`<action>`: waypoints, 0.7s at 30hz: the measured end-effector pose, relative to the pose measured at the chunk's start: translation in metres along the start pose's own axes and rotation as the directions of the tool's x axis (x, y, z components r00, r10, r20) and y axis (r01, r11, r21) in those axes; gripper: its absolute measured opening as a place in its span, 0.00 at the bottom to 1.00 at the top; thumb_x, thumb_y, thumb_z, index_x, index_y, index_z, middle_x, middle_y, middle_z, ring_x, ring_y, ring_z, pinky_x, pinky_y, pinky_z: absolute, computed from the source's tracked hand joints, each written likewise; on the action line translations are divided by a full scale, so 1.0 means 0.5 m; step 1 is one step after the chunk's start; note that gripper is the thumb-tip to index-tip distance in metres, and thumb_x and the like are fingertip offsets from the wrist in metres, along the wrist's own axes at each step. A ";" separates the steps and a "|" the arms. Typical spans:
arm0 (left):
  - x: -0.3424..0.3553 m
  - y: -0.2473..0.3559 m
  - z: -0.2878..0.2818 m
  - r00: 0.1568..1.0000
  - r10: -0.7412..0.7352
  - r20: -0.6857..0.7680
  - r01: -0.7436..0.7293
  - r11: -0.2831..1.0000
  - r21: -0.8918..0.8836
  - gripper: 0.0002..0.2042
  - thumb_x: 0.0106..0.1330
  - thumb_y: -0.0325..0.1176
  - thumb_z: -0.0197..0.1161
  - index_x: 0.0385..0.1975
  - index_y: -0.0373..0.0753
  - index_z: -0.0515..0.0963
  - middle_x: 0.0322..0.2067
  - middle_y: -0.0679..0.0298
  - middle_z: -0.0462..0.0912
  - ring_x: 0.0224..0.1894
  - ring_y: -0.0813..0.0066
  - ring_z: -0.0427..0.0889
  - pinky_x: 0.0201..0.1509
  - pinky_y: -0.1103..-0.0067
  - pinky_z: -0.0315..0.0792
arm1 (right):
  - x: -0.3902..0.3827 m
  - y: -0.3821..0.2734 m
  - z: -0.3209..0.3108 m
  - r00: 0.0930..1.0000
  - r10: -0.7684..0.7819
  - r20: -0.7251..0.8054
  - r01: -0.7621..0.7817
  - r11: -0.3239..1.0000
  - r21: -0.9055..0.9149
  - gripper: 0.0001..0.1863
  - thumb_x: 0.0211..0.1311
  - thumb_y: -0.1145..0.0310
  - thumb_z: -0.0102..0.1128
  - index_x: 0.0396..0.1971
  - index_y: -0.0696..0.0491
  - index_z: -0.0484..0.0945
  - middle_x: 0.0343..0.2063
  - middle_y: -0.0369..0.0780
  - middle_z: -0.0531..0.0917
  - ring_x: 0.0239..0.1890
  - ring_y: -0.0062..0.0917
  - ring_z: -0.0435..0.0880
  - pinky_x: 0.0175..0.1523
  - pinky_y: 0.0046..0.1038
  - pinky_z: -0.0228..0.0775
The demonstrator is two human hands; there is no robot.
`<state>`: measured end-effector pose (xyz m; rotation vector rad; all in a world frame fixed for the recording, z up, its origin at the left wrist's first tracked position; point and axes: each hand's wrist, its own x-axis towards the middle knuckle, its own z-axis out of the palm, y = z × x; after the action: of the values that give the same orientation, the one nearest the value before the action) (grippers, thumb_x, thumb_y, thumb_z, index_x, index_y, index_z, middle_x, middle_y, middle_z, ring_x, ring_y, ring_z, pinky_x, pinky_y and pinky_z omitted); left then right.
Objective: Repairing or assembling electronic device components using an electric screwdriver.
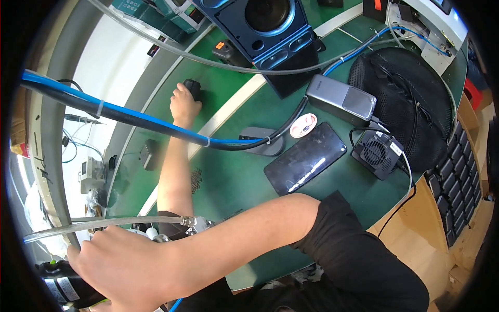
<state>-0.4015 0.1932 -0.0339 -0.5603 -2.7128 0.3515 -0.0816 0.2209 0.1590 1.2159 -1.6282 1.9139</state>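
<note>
The left hand (184,106) is partly closed, its fingers curled round a small black block (193,88) at the far left of the green counter (228,179). To move the block cleanly, a firm grip on its sides and a low path under the blue-and-black cable bundle (156,124) would likely avoid snagging. The right hand (125,262), near left, is beside a black labelled object (67,286); its fingertips are hidden, so I cannot tell its grip.

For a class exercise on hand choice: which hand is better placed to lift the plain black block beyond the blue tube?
Probably the left hand: it touches the black block. The right hand is at the picture's lower left, well away from it.
</note>
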 end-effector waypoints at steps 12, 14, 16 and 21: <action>-0.295 -0.232 -0.277 0.990 -0.119 -0.074 0.041 0.750 -0.660 0.34 0.59 0.41 0.68 0.62 0.28 0.67 0.49 0.50 0.81 0.52 0.63 0.80 0.59 0.71 0.71 | 0.001 -0.028 -0.023 0.992 0.117 0.045 -0.109 0.982 -0.156 0.29 0.47 0.53 0.70 0.32 0.68 0.76 0.28 0.57 0.82 0.36 0.50 0.85 0.45 0.42 0.77; -0.478 -0.319 -0.328 0.985 -0.162 0.059 0.152 0.654 -0.741 0.33 0.61 0.40 0.67 0.63 0.29 0.67 0.50 0.51 0.81 0.53 0.64 0.80 0.60 0.72 0.70 | 0.003 -0.020 -0.029 0.996 0.089 -0.021 -0.091 0.983 -0.158 0.28 0.46 0.52 0.70 0.30 0.67 0.77 0.26 0.56 0.83 0.33 0.49 0.85 0.43 0.41 0.79; -0.643 -0.282 -0.343 0.964 -0.190 0.186 0.259 0.512 -0.819 0.32 0.62 0.40 0.66 0.63 0.30 0.67 0.51 0.53 0.81 0.53 0.66 0.79 0.61 0.72 0.69 | 0.007 0.018 -0.024 0.993 -0.007 -0.119 -0.007 0.993 -0.122 0.28 0.46 0.51 0.71 0.30 0.66 0.79 0.24 0.56 0.83 0.31 0.48 0.86 0.40 0.40 0.79; -0.777 -0.226 -0.363 0.905 0.008 0.425 0.423 0.062 -0.904 0.30 0.68 0.45 0.60 0.65 0.31 0.67 0.56 0.55 0.78 0.57 0.69 0.76 0.64 0.74 0.65 | 0.014 0.006 -0.038 0.979 0.161 -0.126 -0.179 0.973 -0.148 0.26 0.51 0.47 0.73 0.29 0.59 0.82 0.17 0.36 0.80 0.22 0.16 0.78 0.29 0.21 0.71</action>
<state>-0.0355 -0.0404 0.0552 -0.3364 -2.8440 -1.8920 -0.0950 0.2356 0.1629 0.9148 -1.8361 1.8719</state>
